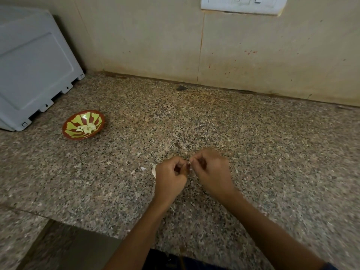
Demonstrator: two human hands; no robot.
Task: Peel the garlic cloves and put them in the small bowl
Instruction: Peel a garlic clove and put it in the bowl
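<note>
Both hands sit together over the middle of the speckled brown granite counter (214,117), fingertips meeting. Left hand (170,177) has its fingers curled in, thumb and forefinger pinching a small garlic clove (188,166) at the tips; only a sliver of the clove shows, so how much skin is left on it can't be read. Right hand (211,171) is also curled, its thumb and forefinger nipping at the same clove from the other side. Motion blur on the right hand. Both forearms come in from the bottom edge, bare. Thin white papery garlic skin pieces (153,170) lie on the counter just left of the left hand, touching the counter, with smaller flecks scattered near both wrists. Small round red bowl with yellow-green striped pattern (73,121) stands on the counter well to the left and farther back from the hands, upright. Inside it a small heap of pale peeled garlic cloves (87,128), sitting toward the bowl's right side. Just behind and left of the bowl, a grey-white plastic appliance casing (33,65) leans back toward the wall, lower edge on the counter, near the bowl but not touching it. Beige tiled wall (253,55) runs along the back of the counter, with reddish specks on it. White switch plate (241,4) is mounted at the top, cut off by the frame.
</note>
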